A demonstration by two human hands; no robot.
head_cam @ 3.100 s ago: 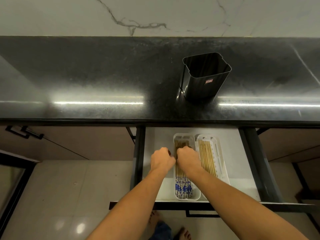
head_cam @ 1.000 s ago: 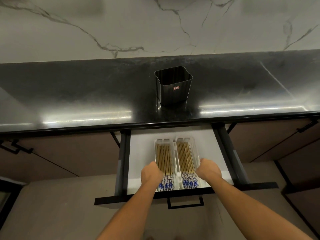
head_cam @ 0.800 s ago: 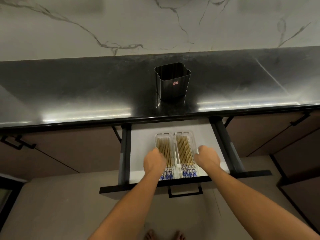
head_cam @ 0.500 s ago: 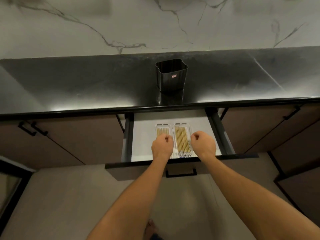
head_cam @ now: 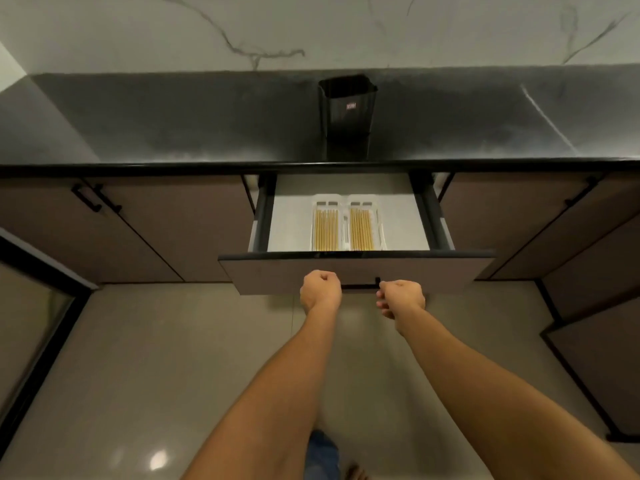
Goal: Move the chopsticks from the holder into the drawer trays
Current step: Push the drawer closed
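Observation:
The black chopstick holder (head_cam: 348, 109) stands on the dark countertop, and no chopsticks show above its rim. Below it the drawer (head_cam: 415, 271) is open. Inside, two white trays (head_cam: 346, 202) sit side by side, each filled with a row of wooden chopsticks, the left row (head_cam: 325, 230) and the right row (head_cam: 362, 230); their near ends are hidden by the drawer front. My left hand (head_cam: 320, 289) is a closed fist at the left end of the black drawer handle (head_cam: 360, 286). My right hand (head_cam: 401, 297) has its fingers curled at the handle's right end. Neither hand holds chopsticks.
The dark countertop (head_cam: 173, 126) runs across the view beneath a marble wall. Brown cabinet doors with black handles (head_cam: 93, 202) flank the drawer. An open cabinet door (head_cam: 595, 358) juts out at the lower right. Beige floor tiles lie below, with my foot near the bottom edge.
Both hands have come out of the drawer, away from the trays, down to the drawer front by the handle. The view has dropped lower and backed off, hiding the chopsticks' patterned ends.

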